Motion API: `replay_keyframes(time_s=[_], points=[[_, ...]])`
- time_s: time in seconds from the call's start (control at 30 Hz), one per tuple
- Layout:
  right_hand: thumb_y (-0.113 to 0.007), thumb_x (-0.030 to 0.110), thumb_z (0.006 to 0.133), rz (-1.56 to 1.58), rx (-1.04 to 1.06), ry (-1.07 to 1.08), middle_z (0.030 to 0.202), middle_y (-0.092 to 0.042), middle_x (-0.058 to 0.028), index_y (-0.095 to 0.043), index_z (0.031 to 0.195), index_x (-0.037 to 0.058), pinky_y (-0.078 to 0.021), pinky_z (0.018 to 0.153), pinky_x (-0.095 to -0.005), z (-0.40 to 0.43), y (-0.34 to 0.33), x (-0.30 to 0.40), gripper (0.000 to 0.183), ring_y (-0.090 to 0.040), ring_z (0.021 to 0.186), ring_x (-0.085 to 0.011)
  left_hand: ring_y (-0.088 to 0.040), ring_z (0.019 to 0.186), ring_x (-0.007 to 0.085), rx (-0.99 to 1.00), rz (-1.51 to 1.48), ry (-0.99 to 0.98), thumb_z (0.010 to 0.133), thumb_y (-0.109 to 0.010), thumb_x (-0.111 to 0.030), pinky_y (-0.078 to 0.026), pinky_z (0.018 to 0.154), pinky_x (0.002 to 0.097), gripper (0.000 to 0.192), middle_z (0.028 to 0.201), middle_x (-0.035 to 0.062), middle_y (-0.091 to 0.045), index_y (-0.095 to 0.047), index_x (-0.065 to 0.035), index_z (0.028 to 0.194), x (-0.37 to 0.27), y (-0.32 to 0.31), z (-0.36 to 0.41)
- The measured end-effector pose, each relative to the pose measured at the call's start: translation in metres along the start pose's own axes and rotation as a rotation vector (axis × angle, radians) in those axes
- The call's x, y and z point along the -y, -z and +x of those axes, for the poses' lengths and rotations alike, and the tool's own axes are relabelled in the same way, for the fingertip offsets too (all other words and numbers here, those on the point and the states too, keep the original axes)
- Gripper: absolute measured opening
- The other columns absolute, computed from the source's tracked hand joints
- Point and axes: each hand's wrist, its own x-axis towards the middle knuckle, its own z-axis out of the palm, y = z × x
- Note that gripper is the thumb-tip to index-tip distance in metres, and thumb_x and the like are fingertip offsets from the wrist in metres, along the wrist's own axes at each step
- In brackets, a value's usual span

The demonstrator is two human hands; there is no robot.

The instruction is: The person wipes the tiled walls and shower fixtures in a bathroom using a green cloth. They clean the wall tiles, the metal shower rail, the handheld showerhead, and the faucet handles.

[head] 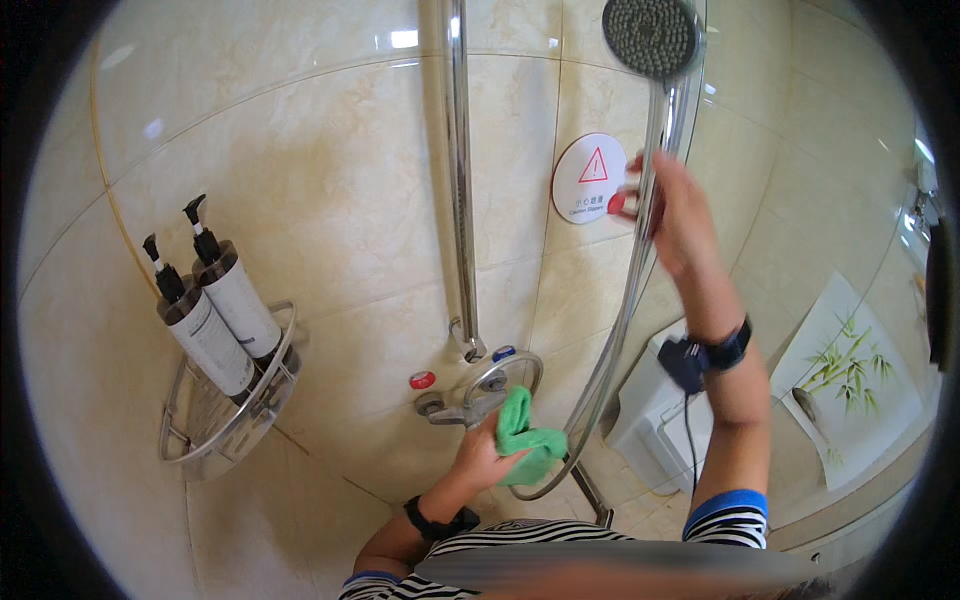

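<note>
My left hand (pixel 480 457) holds a folded green cloth (pixel 534 450). It is just below and in front of the chrome shower mixer (pixel 457 412), and the cloth hides part of it. Higher up, my right hand (pixel 679 214) is curled around the upper part of the shower hose (pixel 628 300), just below the handle of a hand shower (pixel 651 37). The right hand is blurred, and a small red spot shows at a fingertip. From the mixer area the hose loops down beside the cloth and up to the handle.
A chrome riser pipe (pixel 461 187) runs up the tiled wall beside a round slippery-floor caution sign (pixel 589 169). Two pump bottles (pixel 240 307) stand in a metal corner shelf (pixel 225 435) at left. Right are glass with a bamboo picture (pixel 847 382) and a white bin-like container (pixel 660 427).
</note>
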Motion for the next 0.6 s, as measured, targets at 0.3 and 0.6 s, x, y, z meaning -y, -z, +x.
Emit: replay_keyframes(time_s=[0.3, 0.6], points=[[-0.057, 0.024, 0.086, 0.046, -0.042, 0.360, 0.072, -0.051, -0.0066, -0.052, 0.092, 0.0015, -0.0413, 0.048, -0.0300, 0.174, -0.058, 0.094, 0.024, -0.050, 0.059, -0.0172, -0.063, 0.084, 0.0279, -0.041, -0.008, 0.238, 0.073, -0.073, -0.020, -0.049, 0.073, 0.0351, 0.049, 0.093, 0.0155, -0.063, -0.051, -0.0024, 0.113, 0.041, 0.057, -0.056], [-0.054, 0.028, 0.087, 0.306, 0.025, 0.581, 0.061, -0.045, -0.0036, -0.049, 0.082, 0.0055, -0.0378, 0.040, -0.0282, 0.230, -0.145, 0.142, 0.023, -0.046, 0.047, -0.0161, -0.063, 0.086, 0.0260, -0.110, 0.060, 0.399, 0.073, -0.072, -0.018, -0.048, 0.075, 0.0349, 0.048, 0.095, 0.0142, -0.063, -0.051, -0.0020, 0.113, 0.039, 0.077, -0.055]])
